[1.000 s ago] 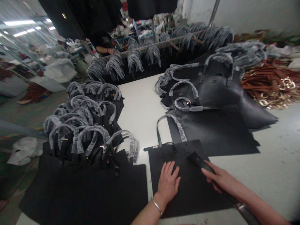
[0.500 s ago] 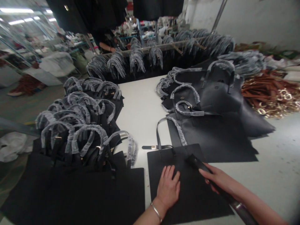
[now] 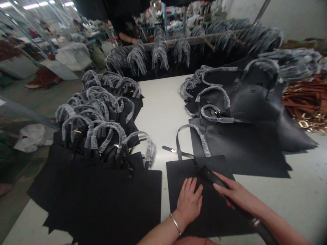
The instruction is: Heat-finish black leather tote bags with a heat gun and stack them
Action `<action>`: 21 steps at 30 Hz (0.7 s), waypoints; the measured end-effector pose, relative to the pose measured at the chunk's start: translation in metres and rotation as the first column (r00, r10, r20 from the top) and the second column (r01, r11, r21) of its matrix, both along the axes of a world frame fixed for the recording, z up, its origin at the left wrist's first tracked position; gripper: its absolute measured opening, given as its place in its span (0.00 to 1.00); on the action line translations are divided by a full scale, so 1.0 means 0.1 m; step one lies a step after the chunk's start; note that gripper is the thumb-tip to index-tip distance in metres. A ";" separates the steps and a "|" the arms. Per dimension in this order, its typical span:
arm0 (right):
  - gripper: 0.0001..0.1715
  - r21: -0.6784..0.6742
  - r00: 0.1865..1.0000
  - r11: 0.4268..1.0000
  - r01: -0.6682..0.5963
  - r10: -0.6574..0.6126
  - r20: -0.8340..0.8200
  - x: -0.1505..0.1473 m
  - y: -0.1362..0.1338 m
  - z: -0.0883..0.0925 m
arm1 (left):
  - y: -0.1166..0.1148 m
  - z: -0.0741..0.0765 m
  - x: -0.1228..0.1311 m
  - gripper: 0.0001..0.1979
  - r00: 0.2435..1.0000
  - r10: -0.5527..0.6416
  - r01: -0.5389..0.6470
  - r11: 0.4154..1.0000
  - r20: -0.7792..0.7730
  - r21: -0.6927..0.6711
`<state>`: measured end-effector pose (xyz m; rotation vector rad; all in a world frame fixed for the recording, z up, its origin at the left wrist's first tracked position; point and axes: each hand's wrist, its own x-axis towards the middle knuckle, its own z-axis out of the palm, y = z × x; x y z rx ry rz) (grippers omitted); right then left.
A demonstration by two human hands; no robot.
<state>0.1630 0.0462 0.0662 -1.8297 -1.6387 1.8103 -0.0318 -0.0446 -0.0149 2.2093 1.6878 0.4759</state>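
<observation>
We're at the near side, right of middle, bag (image 3: pixel 217 217) on the table (image 3: pixel 158 109); our left hand (image 3: pixel 189 203) lies flat on it, fingers slightly spread; our right hand (image 3: pixel 236 192) grips the tool (image 3: pixel 212 177), its head close by the strap (image 3: pixel 184 154); a leftward slip could snag that strap; a lifted palm might let the bag skid.

Classed as bag wkshop/factory flr: furnished w/ white worktable (image 3: pixel 159 105), stocked w/ stacked blk bags (image 3: pixel 107 200), film-wrapped handles (image 3: pixel 108 126), brown straps (image 3: pixel 306 95) and gold-col'd buckles (image 3: pixel 304 124). Fitted w/ long rail (image 3: pixel 170 43) hung w/ more wrapped handles (image 3: pixel 160 56). Lit by strip lights (image 3: pixel 35 5), backed by cluttered benches (image 3: pixel 98 33).
</observation>
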 end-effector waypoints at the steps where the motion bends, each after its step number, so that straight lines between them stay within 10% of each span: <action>1: 0.39 -0.016 1.000 1.000 -0.014 0.014 0.001 -0.03 -0.01 -0.03 | -0.02 0.00 0.01 0.19 1.000 -0.003 0.003 1.000 0.000 -0.001; 8: 0.39 -0.088 0.995 0.996 0.018 -0.026 -0.092 -0.36 0.22 -0.16 | -0.05 0.00 -0.01 0.20 0.999 -0.033 0.033 0.999 -0.018 0.015; 15: 0.41 0.174 0.969 0.954 0.242 -0.248 0.011 -0.22 0.34 -0.02 | -0.05 0.05 -0.02 0.20 1.000 -0.024 0.024 1.000 -0.007 0.019; 21: 0.42 -0.048 0.998 0.997 0.063 -0.063 -0.003 -0.04 0.10 0.04 | -0.07 0.01 -0.04 0.20 0.999 -0.046 0.046 0.999 0.023 0.028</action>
